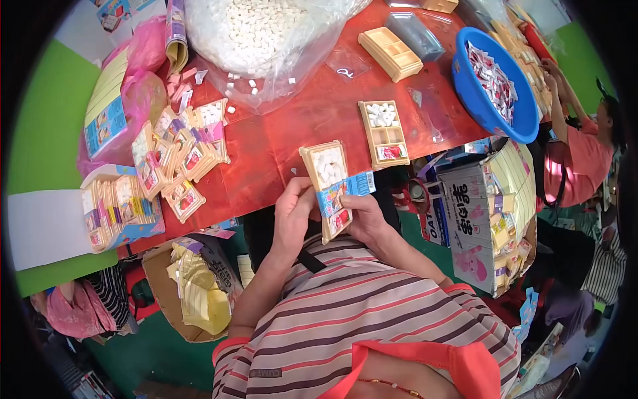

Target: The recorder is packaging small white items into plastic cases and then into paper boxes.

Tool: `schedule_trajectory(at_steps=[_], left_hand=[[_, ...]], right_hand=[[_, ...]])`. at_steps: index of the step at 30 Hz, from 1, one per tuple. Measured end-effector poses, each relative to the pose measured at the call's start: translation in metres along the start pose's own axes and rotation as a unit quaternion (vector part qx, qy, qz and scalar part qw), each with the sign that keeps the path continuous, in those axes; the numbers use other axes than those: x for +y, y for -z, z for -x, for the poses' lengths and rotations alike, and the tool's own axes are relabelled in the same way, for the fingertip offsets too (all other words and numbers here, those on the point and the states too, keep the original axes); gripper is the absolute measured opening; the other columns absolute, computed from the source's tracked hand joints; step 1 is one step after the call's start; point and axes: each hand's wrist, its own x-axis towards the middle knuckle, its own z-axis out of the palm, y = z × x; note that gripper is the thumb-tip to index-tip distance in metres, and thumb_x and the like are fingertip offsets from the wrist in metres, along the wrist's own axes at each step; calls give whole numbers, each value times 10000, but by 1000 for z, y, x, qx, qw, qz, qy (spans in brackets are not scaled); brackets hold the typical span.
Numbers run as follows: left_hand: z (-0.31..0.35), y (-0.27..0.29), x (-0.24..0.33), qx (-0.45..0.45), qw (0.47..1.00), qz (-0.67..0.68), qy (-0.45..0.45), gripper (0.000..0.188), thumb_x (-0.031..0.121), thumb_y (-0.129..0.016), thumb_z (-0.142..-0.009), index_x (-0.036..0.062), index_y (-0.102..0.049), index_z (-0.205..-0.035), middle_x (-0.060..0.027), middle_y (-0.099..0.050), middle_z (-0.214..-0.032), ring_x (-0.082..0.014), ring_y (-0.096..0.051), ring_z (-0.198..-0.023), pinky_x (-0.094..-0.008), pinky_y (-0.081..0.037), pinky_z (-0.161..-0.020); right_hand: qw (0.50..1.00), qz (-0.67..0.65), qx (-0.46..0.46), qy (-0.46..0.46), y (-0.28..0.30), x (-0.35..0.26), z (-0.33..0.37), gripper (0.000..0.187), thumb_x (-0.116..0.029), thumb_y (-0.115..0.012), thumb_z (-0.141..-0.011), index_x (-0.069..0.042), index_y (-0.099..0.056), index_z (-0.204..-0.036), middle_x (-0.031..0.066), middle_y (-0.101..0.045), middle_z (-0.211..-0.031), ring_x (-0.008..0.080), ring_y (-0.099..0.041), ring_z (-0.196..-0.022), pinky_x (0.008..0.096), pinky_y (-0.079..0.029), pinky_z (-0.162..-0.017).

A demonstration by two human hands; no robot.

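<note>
The step in hand appears to be fitting the printed blue band (334,195) around a cream tray (308,161), which is held up at the near edge of the red table (266,143), in front of the striped shirt (372,292). To do this well, the tray is best kept fairly level, since the white pieces (328,165) in its far compartment sit uncovered and could spill if it tips. The band should lie square across the middle and be drawn snug with light, even pressure; a hard pull might crease the card or bow the tray's thin walls. The red packet (339,219) at the near end should stay flat, so that its edge does not catch the card.

The left hand (292,216) is partly closed at the tray's left side, fingers bent in close to the band. The right hand (367,218) holds the tray from the right in a narrow grip, its thumb lying on the band. Its other fingers are mostly hidden beneath, so how firmly they press cannot be told. A second filled tray (379,137) lies on the table just beyond, without a band.
</note>
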Motion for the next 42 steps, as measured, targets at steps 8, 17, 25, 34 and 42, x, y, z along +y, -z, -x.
schedule_trajectory(at_steps=[8,17,25,34,42], left_hand=[[23,-6,20,19,999,25,-12,226,134,-513,-995,-32,-528,-1149,-88,-621,-1082,-98,-566,-974,-273,-472,-866],[16,5,-3,46,977,209,-7,426,41,-482,-932,-57,-477,-1346,-140,-612,-1251,-190,-603,-1126,-334,-450,-995],[23,32,-24,-26,975,220,-18,331,57,-576,-893,-41,-584,-1209,-155,-618,-1247,-245,-577,-1180,-379,-415,-1032],[10,31,-27,-163,973,83,-139,195,205,-712,-849,28,-637,-881,-185,-593,-1188,-273,-563,-1155,-381,-457,-956],[12,25,-26,-168,975,62,-130,151,145,-734,-810,41,-635,-860,-150,-566,-1145,-200,-579,-992,-305,-471,-856]], right_hand=[[994,97,40,41,-27,1,4,440,-74,-681,-830,21,-570,-1245,135,-676,-1126,225,-673,-1015,375,-535,-904],[956,282,28,82,0,-12,6,485,-200,-709,-833,6,-575,-1252,80,-672,-1111,175,-619,-1068,324,-482,-925],[884,392,-60,246,-26,-42,29,66,-64,-634,-917,-2,-647,-901,58,-630,-927,124,-576,-847,297,-477,-766],[769,566,-121,272,-27,-36,25,97,-101,-705,-859,-9,-673,-864,95,-625,-893,213,-597,-846,320,-473,-740],[733,617,-138,252,-33,-32,25,121,-153,-708,-872,-36,-675,-872,64,-581,-898,203,-578,-851,309,-472,-721]])
